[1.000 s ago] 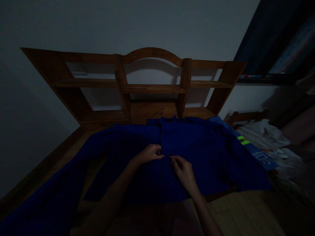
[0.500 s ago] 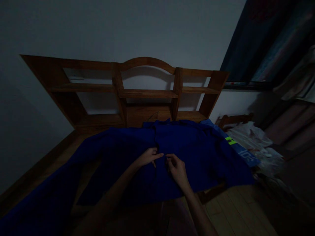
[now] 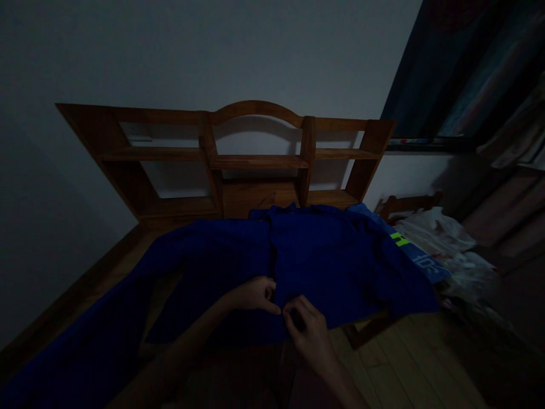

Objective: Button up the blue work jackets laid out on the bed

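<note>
A dark blue long-sleeved shirt (image 3: 327,255) lies spread out, front up, with its collar at the far side and one sleeve stretching to the near left. My left hand (image 3: 258,295) is at the front opening, low on the shirt, its fingers curled and thumb pointing right as it grips the edge of the cloth. Right beside it, my right hand (image 3: 306,326) pinches the cloth between thumb and forefinger near the lower hem. The fingertips of both hands almost meet. In this dim light, buttons cannot be made out.
Behind the shirt stands a wooden shelf unit (image 3: 259,163) with an arched top against the wall. A blue printed package or cloth (image 3: 419,261) lies at the right, next to a chair (image 3: 411,201) bearing white plastic bags (image 3: 438,230). Wooden floor (image 3: 400,360) shows at lower right.
Both hands have moved down along the shirt's front opening toward the hem. My right thumb and forefinger have come together in a pinch. The view has shifted slightly.
</note>
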The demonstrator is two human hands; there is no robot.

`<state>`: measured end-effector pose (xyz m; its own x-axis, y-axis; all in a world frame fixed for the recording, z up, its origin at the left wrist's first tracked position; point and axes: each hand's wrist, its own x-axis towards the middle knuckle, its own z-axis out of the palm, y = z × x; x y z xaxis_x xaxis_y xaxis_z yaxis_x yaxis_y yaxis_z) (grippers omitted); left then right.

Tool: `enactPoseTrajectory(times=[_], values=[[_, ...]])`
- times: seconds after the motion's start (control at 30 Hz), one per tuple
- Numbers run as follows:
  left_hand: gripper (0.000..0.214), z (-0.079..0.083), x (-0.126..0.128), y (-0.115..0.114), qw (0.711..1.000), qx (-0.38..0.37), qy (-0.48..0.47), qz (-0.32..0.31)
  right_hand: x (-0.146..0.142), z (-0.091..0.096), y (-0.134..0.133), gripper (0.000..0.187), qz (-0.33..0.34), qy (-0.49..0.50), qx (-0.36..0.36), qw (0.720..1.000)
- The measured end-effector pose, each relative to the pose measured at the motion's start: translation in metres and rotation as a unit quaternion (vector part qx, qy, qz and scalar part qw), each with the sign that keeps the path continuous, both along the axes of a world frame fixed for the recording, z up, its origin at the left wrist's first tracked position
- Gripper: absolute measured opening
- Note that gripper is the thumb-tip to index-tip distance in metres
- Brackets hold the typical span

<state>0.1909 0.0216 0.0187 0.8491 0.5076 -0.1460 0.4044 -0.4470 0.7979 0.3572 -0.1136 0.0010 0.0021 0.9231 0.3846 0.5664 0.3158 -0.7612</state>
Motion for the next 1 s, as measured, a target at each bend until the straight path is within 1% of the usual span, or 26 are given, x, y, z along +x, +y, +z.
enactPoseTrajectory(times=[0.1, 0.17, 0.23, 0.33, 0.43, 0.63, 0.8, 0.87, 1.0], values=[[0.039, 0.003, 0.002, 0.002, 0.999, -0.008, 0.023, -0.023, -0.001, -0.004, -0.002, 0.012, 0.012, -0.003, 0.009, 1.0], [0.04, 0.006, 0.004, 0.002, 0.998, -0.029, 0.03, -0.042, 0.001, -0.003, -0.002, 0.012, 0.017, 0.009, 0.009, 1.0], [0.041, 0.009, 0.006, 0.002, 0.996, -0.051, 0.035, -0.061, 0.004, -0.002, -0.002, 0.012, 0.023, 0.015, 0.003, 1.0], [0.041, 0.014, 0.008, 0.002, 0.995, -0.061, 0.029, -0.08, 0.008, -0.001, -0.003, 0.011, 0.036, 0.016, -0.014, 0.999], [0.042, 0.014, 0.008, 0.001, 0.994, -0.068, 0.016, -0.078, 0.01, -0.004, -0.003, 0.012, 0.038, 0.022, -0.017, 0.999], [0.044, 0.009, 0.007, 0.002, 0.995, -0.085, 0.011, -0.048, 0.011, -0.006, -0.003, 0.01, 0.032, 0.028, -0.012, 0.999], [0.042, 0.013, 0.008, 0.002, 0.988, -0.131, 0.024, -0.072, 0.011, -0.001, -0.004, 0.014, 0.027, 0.041, -0.012, 0.999], [0.042, 0.014, 0.008, 0.003, 0.988, -0.127, 0.028, -0.081, 0.011, 0.001, -0.004, 0.015, 0.025, 0.046, -0.016, 0.999], [0.042, 0.013, 0.008, 0.005, 0.992, -0.082, 0.036, -0.085, 0.012, 0.003, -0.005, 0.016, 0.02, 0.052, -0.022, 0.998]])
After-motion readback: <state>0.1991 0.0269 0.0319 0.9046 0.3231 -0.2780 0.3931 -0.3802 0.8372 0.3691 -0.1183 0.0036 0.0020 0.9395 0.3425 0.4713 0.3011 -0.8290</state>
